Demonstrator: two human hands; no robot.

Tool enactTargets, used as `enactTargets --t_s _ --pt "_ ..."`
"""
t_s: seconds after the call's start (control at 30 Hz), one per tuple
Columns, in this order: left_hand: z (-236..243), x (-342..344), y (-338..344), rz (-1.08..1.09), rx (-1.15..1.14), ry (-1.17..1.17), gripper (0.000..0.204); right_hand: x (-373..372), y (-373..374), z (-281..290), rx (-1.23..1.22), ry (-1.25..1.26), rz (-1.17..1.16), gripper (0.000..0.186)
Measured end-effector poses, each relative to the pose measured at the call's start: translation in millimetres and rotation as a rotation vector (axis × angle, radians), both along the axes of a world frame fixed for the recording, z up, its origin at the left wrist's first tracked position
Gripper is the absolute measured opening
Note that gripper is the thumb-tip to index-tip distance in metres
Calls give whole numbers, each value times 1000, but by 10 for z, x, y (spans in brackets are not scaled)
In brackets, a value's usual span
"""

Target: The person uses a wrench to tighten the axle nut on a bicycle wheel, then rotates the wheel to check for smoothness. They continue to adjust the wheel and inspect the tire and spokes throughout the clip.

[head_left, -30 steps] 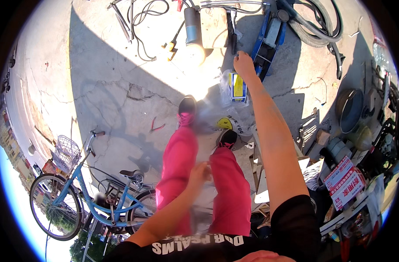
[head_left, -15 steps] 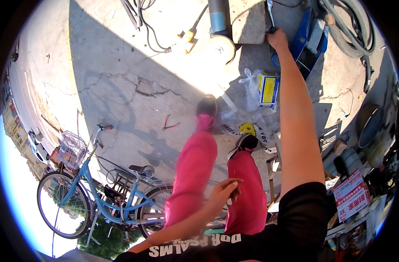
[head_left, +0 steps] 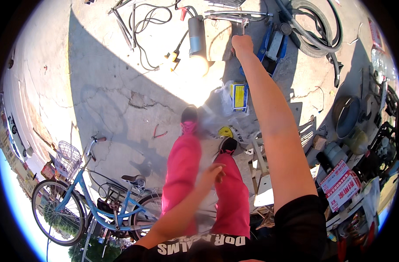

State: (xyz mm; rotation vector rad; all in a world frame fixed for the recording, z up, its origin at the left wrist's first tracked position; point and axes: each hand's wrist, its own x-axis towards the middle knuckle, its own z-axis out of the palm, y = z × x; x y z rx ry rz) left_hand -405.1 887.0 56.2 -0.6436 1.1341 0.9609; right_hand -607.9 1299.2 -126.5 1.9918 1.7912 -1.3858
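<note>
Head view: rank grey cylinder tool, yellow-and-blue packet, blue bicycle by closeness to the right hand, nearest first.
From the right hand, raised at top centre:
1. Grey cylinder tool, just to its left.
2. Yellow-and-blue packet, on the ground below it, beside the forearm.
3. Blue bicycle, far lower left.

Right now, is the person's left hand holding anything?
No: the left hand hangs empty with loose fingers above the pink trousers, while the right hand grips a metal bar.

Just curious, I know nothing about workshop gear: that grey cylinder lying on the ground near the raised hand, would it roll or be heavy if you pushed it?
The grey cylinder lies on its side, so it may roll sideways. It looks like metal, probably heavy. The attached cable would likely drag.
</note>
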Motion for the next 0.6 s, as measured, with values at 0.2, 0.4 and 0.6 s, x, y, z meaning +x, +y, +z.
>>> enactTargets --t_s 0.2,0.4,0.6 --pt "-190 268 -327 180 153 -198 31 828 -458 519 -18 385 -360 18" --pt "316 -371 -346 265 224 -263 52 2265 -1699 2271 -371 509 -421 15" --pt "1752 -1492 443 40 343 4 56 3480 -3173 4017 -447 450 -433 22"
